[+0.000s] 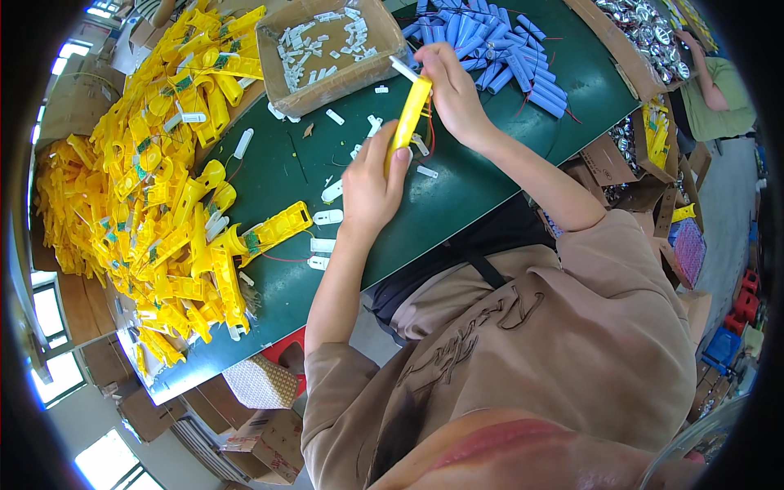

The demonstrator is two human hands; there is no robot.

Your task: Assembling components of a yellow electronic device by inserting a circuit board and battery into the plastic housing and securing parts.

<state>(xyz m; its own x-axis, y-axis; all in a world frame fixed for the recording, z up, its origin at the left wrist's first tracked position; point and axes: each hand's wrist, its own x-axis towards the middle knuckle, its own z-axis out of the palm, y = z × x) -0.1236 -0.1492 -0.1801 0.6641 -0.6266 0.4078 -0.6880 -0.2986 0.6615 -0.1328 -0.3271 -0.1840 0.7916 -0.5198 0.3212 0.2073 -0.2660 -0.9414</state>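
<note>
**Yellow housing in both hands, big pile of same parts alongside**

Head view, only one given. Landmark = green table [490,175]; all places rel. to it.

Left hand [369,184] sits over the table's middle, fingers wrapped round the lower end of a yellow plastic housing [408,118], so it's grasping the piece, held upright-ish and tilted. Right hand [453,90] is above it, toward the table's far side, fingers pinched at the housing's top end where a small white part [403,68] sticks out; thin red wires hang just beside. Whether the right fingers grip the white bit or the housing itself – can't tell.

On the table's far edge: cardboard box [327,53] w/ small white pieces inside; more white pieces loose on the table near the hands. Far right side: heap of blue cylindrical cells [490,45] w/ wires. Left end: large heap of yellow housings [155,171], spilling past the edge.

Progress, as a judgement: one unit in hand, mid-fit. Which of the yellow heap is finished vs. waiting – not clear; plenty of cells and white parts remain, so likely much left.
</note>
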